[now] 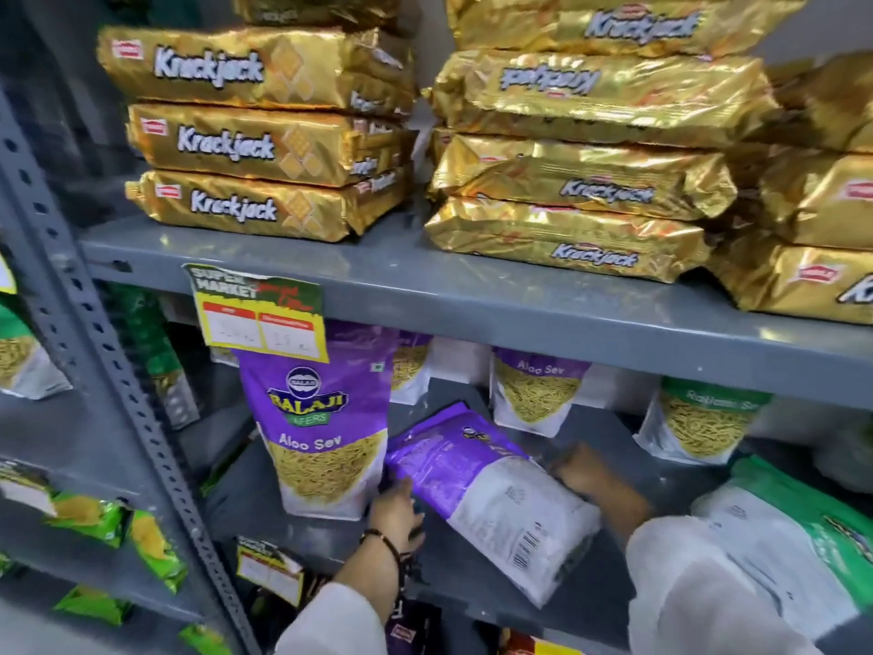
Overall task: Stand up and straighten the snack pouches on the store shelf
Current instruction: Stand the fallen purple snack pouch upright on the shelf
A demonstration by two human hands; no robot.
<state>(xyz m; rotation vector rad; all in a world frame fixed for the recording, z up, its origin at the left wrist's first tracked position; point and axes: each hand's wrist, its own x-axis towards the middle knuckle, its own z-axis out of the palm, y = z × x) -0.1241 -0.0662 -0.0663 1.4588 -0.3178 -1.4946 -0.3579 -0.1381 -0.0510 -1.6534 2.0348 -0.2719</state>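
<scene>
A purple and white Aloo Sev pouch lies flat on its face on the grey lower shelf, back side up. My left hand touches its lower left edge. My right hand grips its right side, partly hidden behind the pouch. Left of it another purple Aloo Sev pouch stands upright, facing out. Further back two more Aloo Sev pouches stand upright. A green and white pouch stands at the back right, and another green pouch lies flat under my right sleeve.
Gold Krackjack packs are stacked in piles on the upper shelf. A yellow price tag hangs from its front edge. A perforated steel upright stands at the left, with green snack bags beyond it.
</scene>
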